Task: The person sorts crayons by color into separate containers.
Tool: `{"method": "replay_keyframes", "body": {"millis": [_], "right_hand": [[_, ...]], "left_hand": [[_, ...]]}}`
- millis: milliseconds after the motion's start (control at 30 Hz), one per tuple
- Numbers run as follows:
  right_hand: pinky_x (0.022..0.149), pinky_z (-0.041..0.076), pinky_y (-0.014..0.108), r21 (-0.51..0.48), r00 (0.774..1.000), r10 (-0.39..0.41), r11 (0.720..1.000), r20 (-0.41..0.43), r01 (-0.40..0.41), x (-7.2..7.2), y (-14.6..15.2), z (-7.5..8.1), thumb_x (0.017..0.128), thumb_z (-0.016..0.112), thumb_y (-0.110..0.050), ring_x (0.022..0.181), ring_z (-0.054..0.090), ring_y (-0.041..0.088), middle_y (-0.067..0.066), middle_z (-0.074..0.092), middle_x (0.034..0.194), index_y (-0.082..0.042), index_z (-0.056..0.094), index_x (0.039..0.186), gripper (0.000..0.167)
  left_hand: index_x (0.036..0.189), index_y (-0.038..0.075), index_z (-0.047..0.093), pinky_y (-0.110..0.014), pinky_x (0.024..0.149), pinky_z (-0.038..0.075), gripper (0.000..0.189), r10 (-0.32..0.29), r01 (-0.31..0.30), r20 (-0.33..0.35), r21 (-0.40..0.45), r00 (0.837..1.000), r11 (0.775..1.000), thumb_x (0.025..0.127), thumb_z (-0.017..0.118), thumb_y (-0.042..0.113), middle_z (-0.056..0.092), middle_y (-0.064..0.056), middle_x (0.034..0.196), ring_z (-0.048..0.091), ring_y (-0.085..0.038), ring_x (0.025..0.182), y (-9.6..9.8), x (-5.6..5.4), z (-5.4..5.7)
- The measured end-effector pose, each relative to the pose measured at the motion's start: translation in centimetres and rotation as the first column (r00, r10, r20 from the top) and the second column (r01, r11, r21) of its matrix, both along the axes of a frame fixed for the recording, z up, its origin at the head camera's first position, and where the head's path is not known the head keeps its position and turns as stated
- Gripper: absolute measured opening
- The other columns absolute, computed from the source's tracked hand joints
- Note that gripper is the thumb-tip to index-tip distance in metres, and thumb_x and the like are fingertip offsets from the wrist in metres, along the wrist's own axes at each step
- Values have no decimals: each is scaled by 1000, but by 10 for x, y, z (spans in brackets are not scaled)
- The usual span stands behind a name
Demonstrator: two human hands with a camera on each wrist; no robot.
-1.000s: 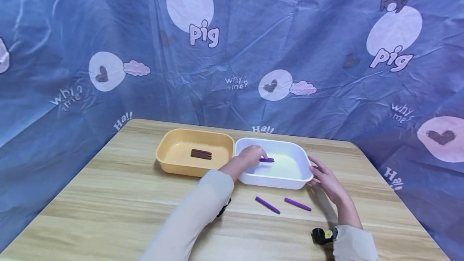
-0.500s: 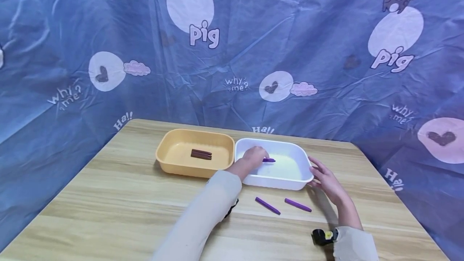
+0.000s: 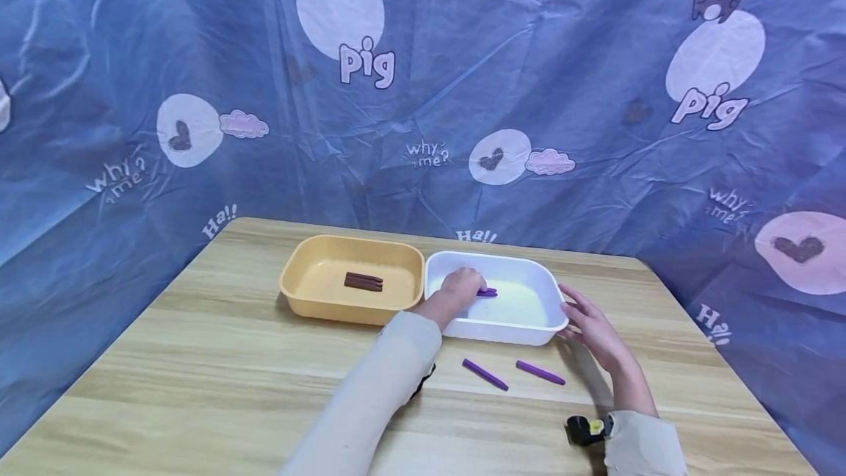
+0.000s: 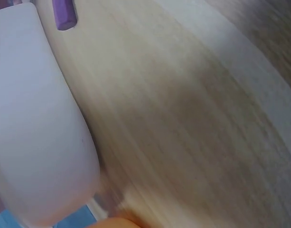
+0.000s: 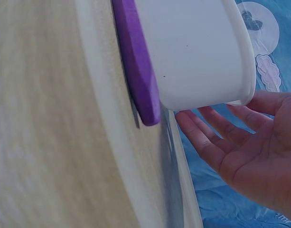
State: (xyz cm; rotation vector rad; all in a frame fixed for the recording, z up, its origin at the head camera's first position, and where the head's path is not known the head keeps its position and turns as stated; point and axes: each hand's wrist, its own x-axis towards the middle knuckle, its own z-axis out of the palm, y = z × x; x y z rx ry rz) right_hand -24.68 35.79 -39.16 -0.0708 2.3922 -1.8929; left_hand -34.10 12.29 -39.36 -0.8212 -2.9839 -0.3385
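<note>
While left hand (image 3: pixel 460 287) pinches purple stick (image 3: pixel 487 291), right wrist view shows right hand (image 5: pixel 252 147) spread

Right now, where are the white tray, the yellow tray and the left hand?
white tray (image 3: pixel 502 333), head view, near front wall.
yellow tray (image 3: pixel 311 270), head view, bare floor left of the brown sticks.
left hand (image 3: pixel 460 286), head view, back of the hand.

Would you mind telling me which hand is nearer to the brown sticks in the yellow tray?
The left hand. It is inside the white plastic tray beside the yellow tray holding the brown sticks; the right hand rests at the white tray's far side.
</note>
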Motion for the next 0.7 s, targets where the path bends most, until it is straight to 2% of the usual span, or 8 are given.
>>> {"method": "replay_keyframes", "body": {"millis": [133, 267, 333, 433, 567, 700], "right_hand": [[80, 49, 27, 2, 1000, -2, 1000, 4, 2, 1, 1, -2, 101, 35, -20, 97, 55, 14, 35, 27, 134, 0, 10, 146, 56], [81, 49, 26, -4, 1000, 7, 1000, 12, -7, 1, 2, -3, 101, 35, -21, 98, 55, 14, 35, 26, 135, -1, 9, 146, 56], [80, 48, 26, -7, 1000, 12, 1000, 12, -12, 1, 2, -2, 101, 35, -21, 98, 55, 14, 35, 26, 135, -1, 8, 146, 56], [80, 49, 25, -7, 1000, 28, 1000, 0, -28, 1, 3, -1, 101, 34, -21, 96, 55, 11, 34, 26, 134, 0, 8, 146, 56], [79, 49, 25, -5, 999, 37, 999, -13, -37, 1, 4, 0, 101, 35, -21, 90, 55, 4, 30, 31, 130, 1, 8, 145, 56], [79, 49, 25, -1, 999, 34, 999, -9, -34, 0, 5, -2, 101, 35, -21, 89, 55, 2, 24, 36, 126, 1, 9, 145, 56]], "left_hand": [[86, 18, 71, -20, 63, 42, 10, -1, 1, -16, 4, 1000, 1000, 85, 62, 13, 57, 3, 79, 49, -12, 73, -1, 2, -1], [99, 19, 71, -21, 70, 44, 22, -44, 42, -61, -34, 997, 999, 86, 59, 6, 59, 1, 89, 53, -14, 83, -9, 6, 4], [108, 19, 69, -22, 76, 44, 27, -84, 81, -72, -44, 994, 996, 87, 60, 6, 60, 0, 97, 53, -15, 90, -15, 9, 10], [114, 19, 67, -20, 79, 44, 30, -149, 146, -87, -40, 985, 988, 86, 64, 10, 59, 0, 102, 53, -14, 95, -26, 14, 20], [111, 18, 68, -19, 76, 44, 27, -235, 236, -142, -6, 962, 972, 85, 67, 14, 60, 0, 99, 54, -14, 93, -40, 26, 33], [110, 16, 69, -19, 73, 44, 27, -314, 325, -216, 20, 925, 945, 83, 69, 16, 60, -1, 97, 54, -15, 90, -53, 42, 39]]}}
